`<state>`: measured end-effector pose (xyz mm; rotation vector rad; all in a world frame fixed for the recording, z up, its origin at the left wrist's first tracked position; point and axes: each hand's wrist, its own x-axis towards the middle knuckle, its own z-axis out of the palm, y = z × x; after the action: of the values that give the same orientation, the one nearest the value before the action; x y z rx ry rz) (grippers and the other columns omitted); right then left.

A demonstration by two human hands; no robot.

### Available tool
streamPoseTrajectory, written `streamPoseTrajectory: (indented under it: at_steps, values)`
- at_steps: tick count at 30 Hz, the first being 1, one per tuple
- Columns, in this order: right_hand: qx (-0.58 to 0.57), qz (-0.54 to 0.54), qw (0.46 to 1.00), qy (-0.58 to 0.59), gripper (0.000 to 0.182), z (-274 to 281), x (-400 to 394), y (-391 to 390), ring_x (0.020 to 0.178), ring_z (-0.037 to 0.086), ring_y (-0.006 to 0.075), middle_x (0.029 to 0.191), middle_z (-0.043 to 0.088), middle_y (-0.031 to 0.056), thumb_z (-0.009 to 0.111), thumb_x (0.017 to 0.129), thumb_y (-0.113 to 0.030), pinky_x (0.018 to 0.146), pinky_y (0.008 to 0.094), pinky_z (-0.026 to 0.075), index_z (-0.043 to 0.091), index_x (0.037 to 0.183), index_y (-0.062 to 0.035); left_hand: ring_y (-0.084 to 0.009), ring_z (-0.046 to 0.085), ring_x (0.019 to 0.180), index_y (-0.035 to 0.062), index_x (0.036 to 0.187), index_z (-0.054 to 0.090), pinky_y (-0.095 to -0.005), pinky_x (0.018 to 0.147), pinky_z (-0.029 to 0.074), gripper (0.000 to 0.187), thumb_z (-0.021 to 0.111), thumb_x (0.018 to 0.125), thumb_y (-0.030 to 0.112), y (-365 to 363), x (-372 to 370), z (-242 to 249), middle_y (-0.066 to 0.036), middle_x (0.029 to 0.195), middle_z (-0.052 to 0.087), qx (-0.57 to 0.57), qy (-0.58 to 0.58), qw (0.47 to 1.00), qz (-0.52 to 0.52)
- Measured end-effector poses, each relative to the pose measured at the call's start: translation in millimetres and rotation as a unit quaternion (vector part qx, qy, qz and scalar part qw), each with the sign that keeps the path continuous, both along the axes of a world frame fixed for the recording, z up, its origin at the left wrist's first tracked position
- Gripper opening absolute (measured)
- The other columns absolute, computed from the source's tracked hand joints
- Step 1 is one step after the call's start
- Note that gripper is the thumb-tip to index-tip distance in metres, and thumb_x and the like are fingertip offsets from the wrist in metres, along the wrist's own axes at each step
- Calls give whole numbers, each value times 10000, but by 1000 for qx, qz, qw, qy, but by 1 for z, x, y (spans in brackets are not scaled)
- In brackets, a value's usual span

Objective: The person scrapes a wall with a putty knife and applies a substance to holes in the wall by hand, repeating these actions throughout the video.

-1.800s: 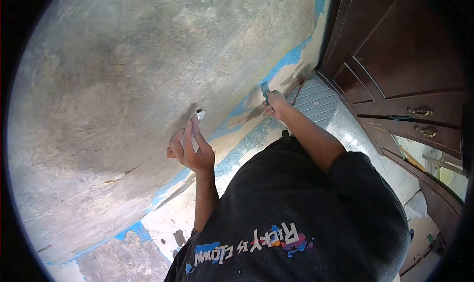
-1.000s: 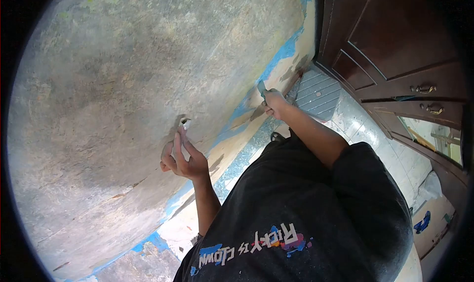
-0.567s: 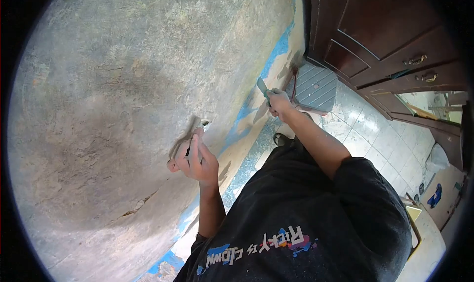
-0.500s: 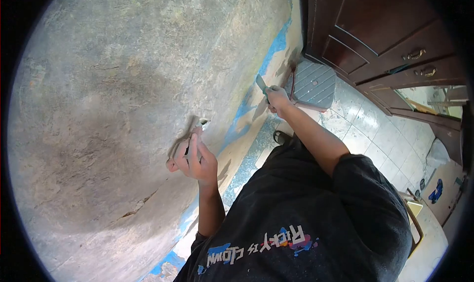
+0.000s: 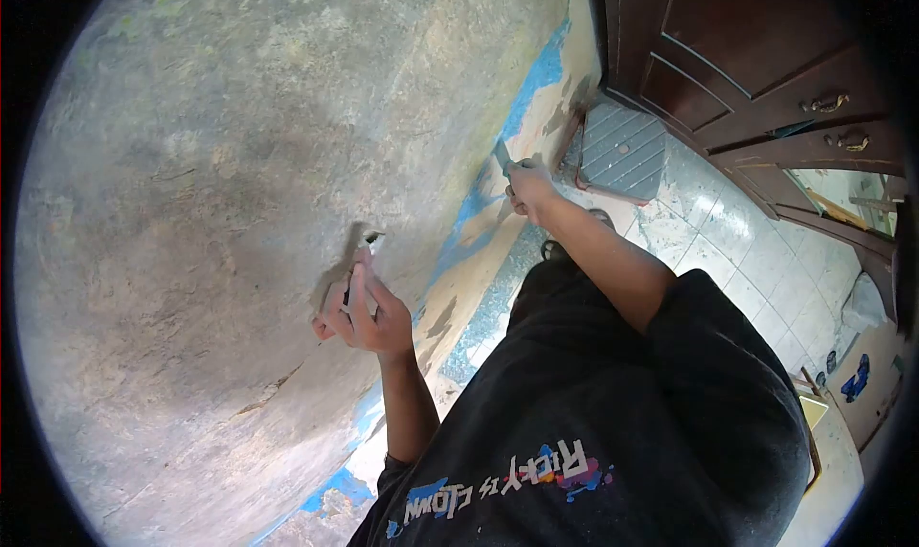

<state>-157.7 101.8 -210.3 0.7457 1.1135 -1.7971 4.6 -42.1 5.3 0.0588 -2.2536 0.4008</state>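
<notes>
My left hand [image 5: 362, 310] is raised to a weathered grey wall [image 5: 211, 193], its fingers pinched on a small tool whose pale tip [image 5: 372, 241] touches the plaster at a small dark chip. My right hand [image 5: 526, 187] is stretched out farther along the same wall. It grips a scraper with a bluish blade [image 5: 501, 155] that rests on the peeling blue paint band [image 5: 479, 198] near the wall's foot. My black printed shirt fills the lower right of the view.
A dark brown wooden cabinet [image 5: 766, 59] with brass handles stands at the upper right. A grey ribbed stool [image 5: 622, 150] sits against the wall by it. White floor tiles [image 5: 747, 250] run below, with small blue items [image 5: 855, 379] near the right edge.
My left hand has slid slightly down and left along the wall, with the tool tip still on the plaster. The right hand keeps the scraper on the blue band. The view has shifted.
</notes>
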Motion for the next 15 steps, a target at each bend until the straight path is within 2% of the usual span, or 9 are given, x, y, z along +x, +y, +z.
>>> streamPoseTrajectory:
  at_steps: [2,5,11,15]
  values:
    - [-6,10,1000,24,194,6,8,3,473,400,126,650,469,34,559,1016,-310,405,294,257,479,977,-138,-171,597,954,112,1085,735,-378,888,325,217,758,878,55,0,1,-3,1,1018,717,1,-9,1000,6]
    - [29,12,999,17,191,-39,-8,-4,478,412,131,652,476,33,553,1019,-314,409,295,268,483,976,-141,-171,600,954,121,1085,736,-376,888,326,220,770,875,64,5,-4,-6,3,1017,718,-3,-12,1000,15]
    - [14,14,1000,9,165,-5,-2,-2,475,400,127,642,479,28,550,1007,-298,407,297,254,490,978,-146,-167,603,964,139,1075,744,-375,887,329,229,796,862,75,-2,-7,-1,12,1005,713,-8,2,1000,24]
    - [-12,-1,999,-40,129,-56,-23,-6,474,388,125,650,484,23,523,1014,-272,413,297,255,493,979,-153,-157,604,962,151,1058,749,-365,888,323,237,804,847,57,-5,-18,-1,24,987,708,-22,0,999,26]
